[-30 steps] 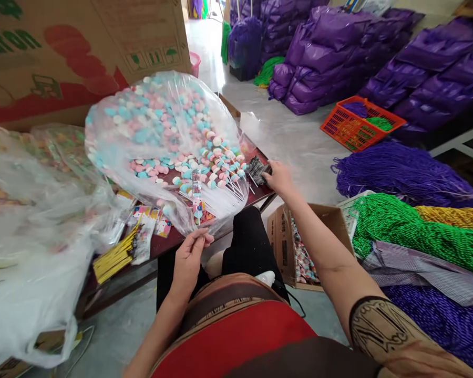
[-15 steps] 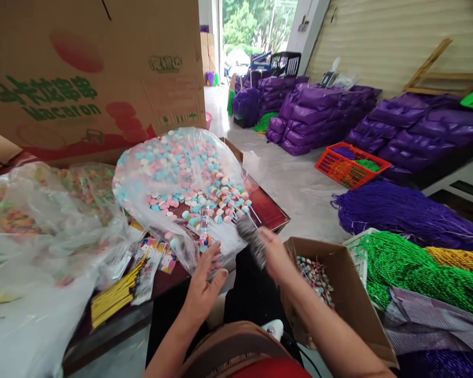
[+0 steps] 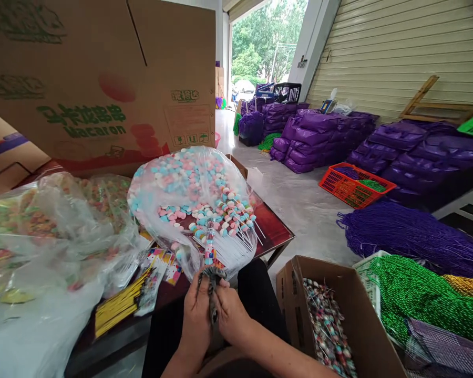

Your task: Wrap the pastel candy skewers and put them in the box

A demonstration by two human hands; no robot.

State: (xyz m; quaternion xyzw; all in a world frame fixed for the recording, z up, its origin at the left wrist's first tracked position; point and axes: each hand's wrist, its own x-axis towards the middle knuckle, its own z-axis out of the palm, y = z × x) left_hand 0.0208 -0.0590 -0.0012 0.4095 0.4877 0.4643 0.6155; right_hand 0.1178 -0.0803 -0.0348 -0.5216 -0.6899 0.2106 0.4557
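A crumpled grey patterned cloth (image 3: 213,275) is bunched between my two hands, close in front of my lap. My left hand (image 3: 194,311) is closed on its left side, and my right hand (image 3: 232,311) grips it from the right. Just beyond the cloth, a clear wrapper with a colourful printed end (image 3: 209,247) lies on the table. Past that, a large clear bag (image 3: 197,157) holds pink, white and blue round candies (image 3: 173,212). Candy skewers with white sticks (image 3: 236,249) lie at the bag's opening.
Yellow twist ties (image 3: 120,310) and printed packets (image 3: 161,268) lie left, beside a bag of orange-green candies (image 3: 43,220). A big carton (image 3: 153,79) stands behind. On my right are a box (image 3: 295,299) of wrapped skewers, green mesh (image 3: 421,278) and a red basket (image 3: 355,191).
My right hand has moved left with the grey cloth to meet my left hand. The left hand was open and is now closed on the cloth. The view has tilted up.
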